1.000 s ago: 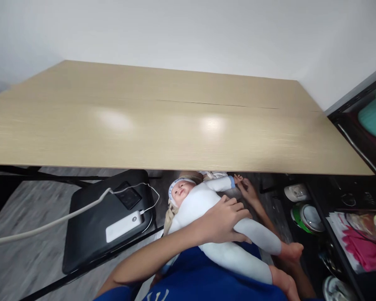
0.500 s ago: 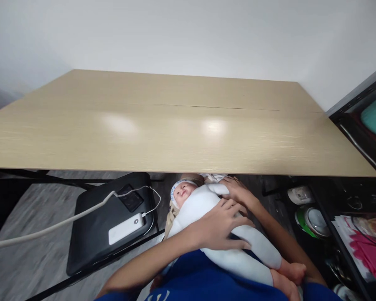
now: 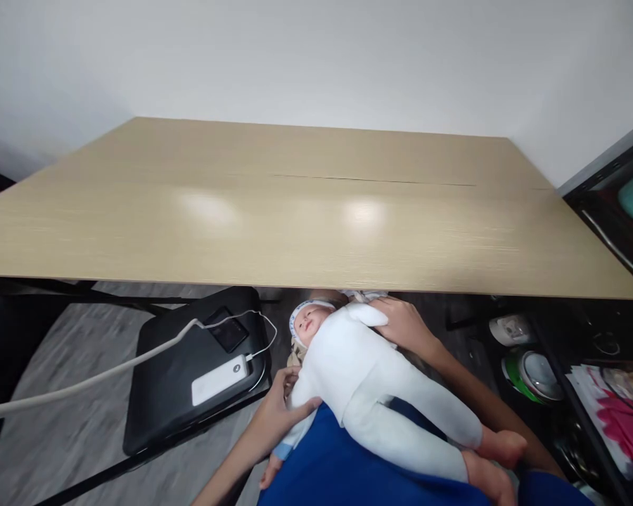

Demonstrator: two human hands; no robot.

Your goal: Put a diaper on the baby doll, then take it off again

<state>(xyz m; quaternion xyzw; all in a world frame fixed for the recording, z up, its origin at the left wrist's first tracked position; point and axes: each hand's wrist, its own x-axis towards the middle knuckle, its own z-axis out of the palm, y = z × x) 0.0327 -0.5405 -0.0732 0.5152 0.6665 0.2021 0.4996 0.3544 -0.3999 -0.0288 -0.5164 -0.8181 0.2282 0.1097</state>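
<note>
The baby doll in its white suit lies face-up across the person's blue-clad lap, its head just under the front edge of the bench. The left hand is closed around the doll's near arm. The right hand rests cupped on the far arm; whether it grips I cannot tell. A power bank lies on the black chair beside them

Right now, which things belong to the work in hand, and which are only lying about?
In hand: baby doll; left hand grips its arm; right hand touches its other arm.
Lying about: power bank, white cable, black seat, wooden table, pots on the right.
</note>
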